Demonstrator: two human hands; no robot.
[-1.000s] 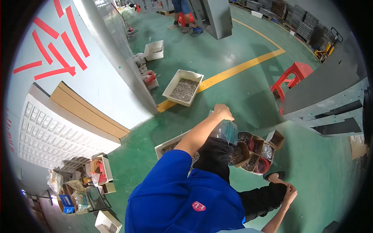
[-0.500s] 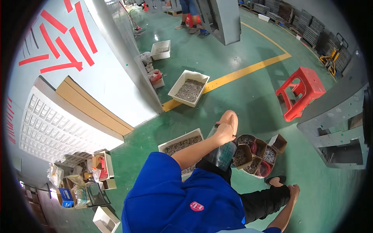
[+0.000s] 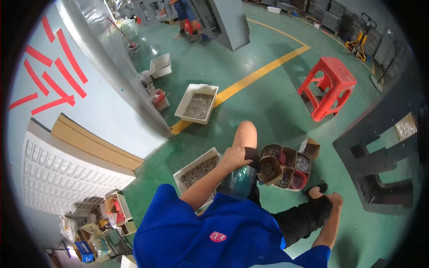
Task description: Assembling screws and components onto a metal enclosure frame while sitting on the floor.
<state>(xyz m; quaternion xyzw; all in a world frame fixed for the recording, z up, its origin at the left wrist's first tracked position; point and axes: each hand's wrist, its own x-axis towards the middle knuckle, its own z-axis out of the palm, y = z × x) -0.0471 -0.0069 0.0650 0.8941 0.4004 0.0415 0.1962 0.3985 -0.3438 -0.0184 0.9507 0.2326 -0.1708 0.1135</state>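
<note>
Right hand (image 3: 336, 199): partly curled, on the knee (image 3: 322, 215). Clear plastic (image 3: 240, 179): above the lap, beneath the left hand (image 3: 235, 158), itself partly curled against a dark piece (image 3: 252, 156); neither grip discernible. Boxes (image 3: 270, 171): beside. Red stool (image 3: 336, 74): beyond.

Looked steeply down and forward from the wearer's head, close above the blue shirt (image 3: 192, 228), past left hand (image 3: 235, 158) and right hand (image 3: 335, 199), across the green floor (image 3: 279, 118).
</note>
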